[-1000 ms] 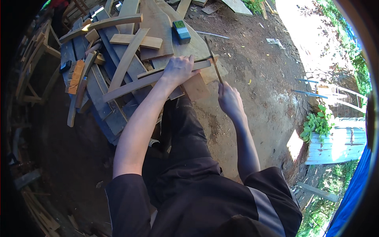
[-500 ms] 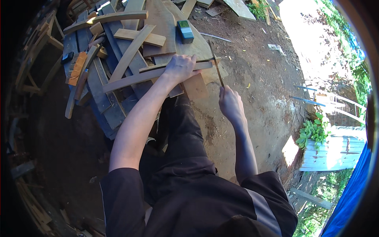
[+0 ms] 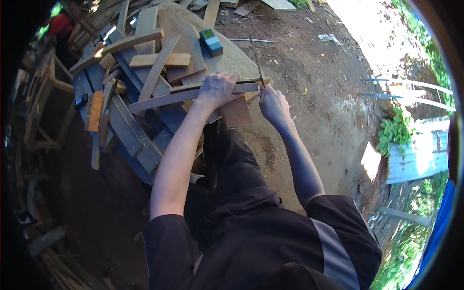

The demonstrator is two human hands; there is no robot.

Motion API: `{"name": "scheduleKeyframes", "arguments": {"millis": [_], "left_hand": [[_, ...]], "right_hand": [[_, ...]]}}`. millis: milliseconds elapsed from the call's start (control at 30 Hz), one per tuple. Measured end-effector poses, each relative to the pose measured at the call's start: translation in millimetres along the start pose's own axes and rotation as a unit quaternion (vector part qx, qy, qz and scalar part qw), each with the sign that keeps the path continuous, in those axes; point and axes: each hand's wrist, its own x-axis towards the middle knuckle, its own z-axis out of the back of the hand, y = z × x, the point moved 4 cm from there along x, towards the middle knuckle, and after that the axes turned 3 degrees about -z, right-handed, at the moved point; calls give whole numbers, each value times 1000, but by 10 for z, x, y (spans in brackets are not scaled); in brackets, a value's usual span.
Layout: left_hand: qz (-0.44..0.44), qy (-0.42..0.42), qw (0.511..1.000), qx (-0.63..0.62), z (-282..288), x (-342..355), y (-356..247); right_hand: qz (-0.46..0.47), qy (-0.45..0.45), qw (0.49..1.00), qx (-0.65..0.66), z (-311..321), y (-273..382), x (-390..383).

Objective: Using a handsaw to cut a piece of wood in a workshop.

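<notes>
My left hand (image 3: 217, 91) is closed over a long, slightly curved wooden piece (image 3: 166, 100), pressing it down near its right end. A thinner wooden strip (image 3: 186, 87) lies along its far side, partly under the same hand. In my closed right hand (image 3: 274, 105) is a handsaw (image 3: 256, 60), seen almost edge-on, its handle hidden by my fingers. The blade points away from me and crosses the wood close to its right end. Below the left hand, a short reddish board (image 3: 237, 112) sticks out from the pile.
Stacked boards (image 3: 181, 29) form the work surface. On them sit a green-and-black boxy device (image 3: 211, 42), a hammer (image 3: 107, 87), an orange wooden block (image 3: 95, 111) and loose offcuts (image 3: 159, 60). Wooden frames (image 3: 46, 104) stand left; bare dirt ground (image 3: 314, 111) lies right, with a leafy plant (image 3: 394, 130).
My right hand has pushed the saw away from me, bringing the hand up close to the wood. My left hand stays on the piece. The whole view has shifted slightly.
</notes>
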Motion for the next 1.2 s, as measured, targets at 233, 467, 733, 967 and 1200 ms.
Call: {"name": "scheduleKeyframes", "arguments": {"millis": [233,467,733,967,1200], "left_hand": [[78,-3,997,26,-108,161,-95],[113,-4,993,34,-135,141,-90],[94,-19,995,31,-126,80,-6],[128,15,991,43,-115,186,-28],[95,23,994,45,-127,116,-61]], "right_hand": [[10,-35,999,36,-57,-43,329],[40,-77,994,68,-161,-160,159],[18,-51,998,19,47,-198,-414],[65,-71,995,-10,-45,-155,-16],[53,-60,997,-7,173,-180,-513]]}}
